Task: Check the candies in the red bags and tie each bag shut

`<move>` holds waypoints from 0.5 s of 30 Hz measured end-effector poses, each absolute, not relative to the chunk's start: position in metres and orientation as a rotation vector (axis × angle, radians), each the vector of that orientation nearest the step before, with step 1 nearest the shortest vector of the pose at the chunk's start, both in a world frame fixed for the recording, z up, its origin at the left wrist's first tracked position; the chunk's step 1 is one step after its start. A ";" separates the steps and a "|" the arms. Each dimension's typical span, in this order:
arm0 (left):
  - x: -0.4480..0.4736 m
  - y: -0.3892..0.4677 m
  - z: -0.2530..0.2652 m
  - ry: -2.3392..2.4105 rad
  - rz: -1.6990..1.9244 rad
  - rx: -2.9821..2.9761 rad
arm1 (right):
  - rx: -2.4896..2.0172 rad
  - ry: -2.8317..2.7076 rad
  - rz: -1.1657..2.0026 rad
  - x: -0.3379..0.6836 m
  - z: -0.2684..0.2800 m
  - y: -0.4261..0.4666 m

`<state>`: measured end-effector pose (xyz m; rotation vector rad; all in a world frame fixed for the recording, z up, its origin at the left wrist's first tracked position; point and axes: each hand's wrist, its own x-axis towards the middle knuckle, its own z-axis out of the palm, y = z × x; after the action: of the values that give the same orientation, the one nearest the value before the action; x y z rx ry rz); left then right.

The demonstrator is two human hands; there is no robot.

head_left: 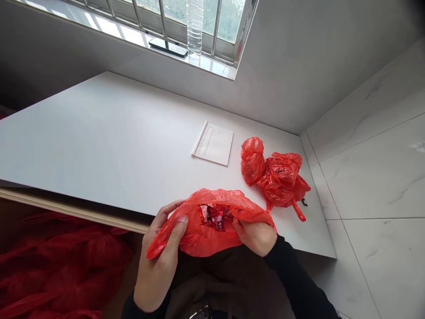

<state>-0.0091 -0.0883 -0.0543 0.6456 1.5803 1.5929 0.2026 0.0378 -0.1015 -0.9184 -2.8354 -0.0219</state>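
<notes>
A red plastic bag (206,237) hangs open over my lap at the near edge of the white table (99,146). Red wrapped sweets (214,215) show inside its mouth. My left hand (159,261) grips the bag's left rim, thumb on top. My right hand (255,237) pinches the right rim, sleeve black. The bag's lower part rests against my legs.
Two knotted red bags (275,175) lie on the table at the right. A white printed sheet (214,144) lies behind them. On the window sill stand a clear water bottle (194,31) and a dark phone (168,47). Red netting (56,266) is piled below left.
</notes>
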 end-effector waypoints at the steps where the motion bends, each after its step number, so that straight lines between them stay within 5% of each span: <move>1: -0.008 -0.088 -0.053 1.595 1.588 0.643 | -0.922 -2.832 -0.033 0.204 -0.098 0.037; 15: 0.005 -0.085 -0.033 1.687 1.559 0.698 | -1.028 -2.602 0.186 0.193 -0.092 0.042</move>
<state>0.0052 -0.0853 -0.0326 0.6981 1.6871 1.5587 0.1933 0.0418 -0.0924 -1.0279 -2.6019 0.1859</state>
